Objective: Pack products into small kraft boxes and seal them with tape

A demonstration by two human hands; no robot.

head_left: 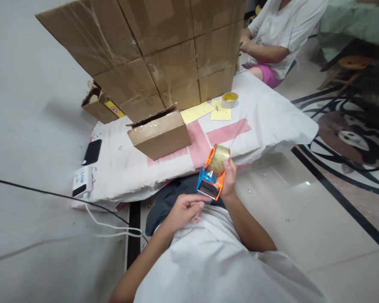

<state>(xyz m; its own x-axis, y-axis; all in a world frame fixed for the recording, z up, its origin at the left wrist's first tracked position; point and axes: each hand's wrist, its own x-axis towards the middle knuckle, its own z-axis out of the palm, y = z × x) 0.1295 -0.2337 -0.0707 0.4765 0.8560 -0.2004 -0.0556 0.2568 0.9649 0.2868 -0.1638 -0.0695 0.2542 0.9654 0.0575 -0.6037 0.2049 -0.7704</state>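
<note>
My right hand (229, 179) is wrapped round an orange and blue tape dispenser (221, 182), held above my lap. A thick roll of clear, yellowish packing tape (220, 156) sits in it. The dispenser's toothed cutting edge points down toward me. My left hand (187, 211) has its index finger stretched out to that edge, with the other fingers loosely curled and nothing visible in them. Whether the fingertip presses on the edge I cannot tell. Beyond my hands, a small cardboard box (164, 136) with its top flaps slightly raised rests on the cloth-covered table (265, 122).
A tall wall of taped cardboard boxes (173, 63) stands at the back. Near it lie a loose tape roll (230, 100) and yellow sheets (197, 112). An opened carton (99, 105), a black phone (92, 151) and a white device with cables (82, 181) are left. Another person (278, 46) sits back right.
</note>
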